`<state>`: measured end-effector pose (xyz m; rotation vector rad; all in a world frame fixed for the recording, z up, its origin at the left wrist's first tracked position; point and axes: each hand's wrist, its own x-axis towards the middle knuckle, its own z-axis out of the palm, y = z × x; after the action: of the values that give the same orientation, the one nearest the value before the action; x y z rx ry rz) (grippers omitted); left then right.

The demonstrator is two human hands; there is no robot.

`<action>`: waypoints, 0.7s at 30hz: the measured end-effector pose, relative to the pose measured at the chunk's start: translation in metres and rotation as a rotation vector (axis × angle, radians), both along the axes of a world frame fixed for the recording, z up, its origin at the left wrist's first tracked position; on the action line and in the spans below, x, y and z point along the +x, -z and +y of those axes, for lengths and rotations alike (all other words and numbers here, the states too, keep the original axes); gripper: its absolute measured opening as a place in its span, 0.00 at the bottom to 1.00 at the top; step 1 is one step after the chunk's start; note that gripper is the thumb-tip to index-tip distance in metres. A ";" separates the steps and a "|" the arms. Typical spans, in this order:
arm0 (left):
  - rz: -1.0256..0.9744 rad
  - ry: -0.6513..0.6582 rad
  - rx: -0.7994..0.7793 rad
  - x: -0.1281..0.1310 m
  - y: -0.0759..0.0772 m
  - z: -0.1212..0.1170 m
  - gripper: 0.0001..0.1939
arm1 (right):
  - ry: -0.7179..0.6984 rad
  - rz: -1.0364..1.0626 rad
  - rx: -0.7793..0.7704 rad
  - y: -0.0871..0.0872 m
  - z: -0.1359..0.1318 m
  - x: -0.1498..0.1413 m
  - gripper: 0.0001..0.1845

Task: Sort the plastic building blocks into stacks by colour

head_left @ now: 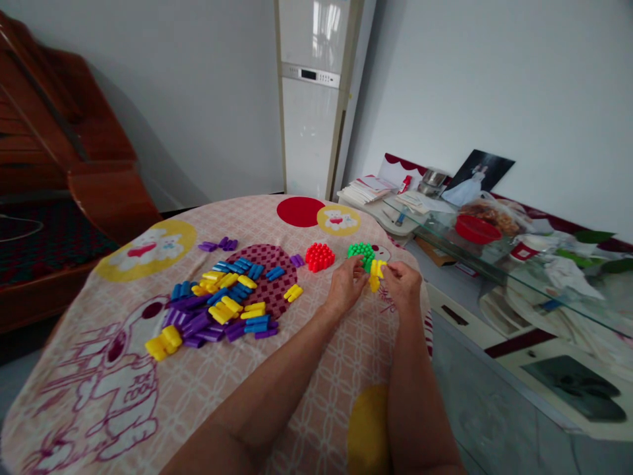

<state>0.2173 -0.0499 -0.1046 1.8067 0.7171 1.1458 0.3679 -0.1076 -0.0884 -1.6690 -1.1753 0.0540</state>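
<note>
Yellow plastic pieces (378,268) sit between the two hands, pinched at the fingertips of the right hand (405,285), whose thumb and fingers are drawn close together. Opposite, the left hand (347,285) shows its back, fingers bent inward; whether it grips anything, I cannot tell. Both forearms stretch forward over the cloth-covered bench (341,376), the left slanting more. A green knobbly cluster (361,252) lies just beyond the left hand's fingers, a red knobbly cluster (319,257) near its left side.
</note>
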 end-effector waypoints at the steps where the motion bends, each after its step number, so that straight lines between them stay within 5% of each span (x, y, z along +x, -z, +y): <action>1: 0.026 0.000 -0.012 0.001 0.001 -0.001 0.21 | 0.083 -0.003 0.024 0.003 0.000 0.004 0.19; 6: 0.277 -0.006 0.000 0.016 0.009 -0.011 0.21 | 0.345 -0.102 -0.109 0.015 0.003 0.016 0.14; 11: 0.489 -0.044 0.098 0.031 0.012 -0.016 0.18 | 0.306 -0.224 -0.300 0.021 0.005 0.013 0.09; 21: 0.443 -0.024 0.154 0.031 0.024 -0.007 0.15 | 0.211 -0.212 -0.278 0.020 0.004 0.012 0.07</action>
<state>0.2483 -0.0573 -0.1283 2.2208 0.9247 0.8373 0.3795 -0.1040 -0.1082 -2.0774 -1.1807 -0.0978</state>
